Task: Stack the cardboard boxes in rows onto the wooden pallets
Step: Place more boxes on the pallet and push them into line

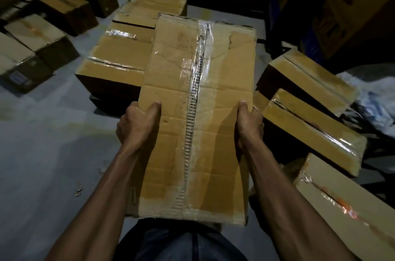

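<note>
The left hand point(136, 124) and right hand point(250, 124) are clamping the long sides of a long, taped brown cardboard box point(196, 115), thumbs on top, carrying it level at waist height, probably toward the row of brown taped boxes point(119, 55) just beyond.

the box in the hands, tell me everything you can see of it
The box is long, brown, worn cardboard, creased and scuffed, with a torn patch near its far right corner. Clear glossy tape runs down the centre seam of its closed top flaps, wrinkled at the far end. It is held roughly level, long axis pointing away from the person, above the row of boxes. The left hand and right hand grip its long sides, thumbs on top.
</note>
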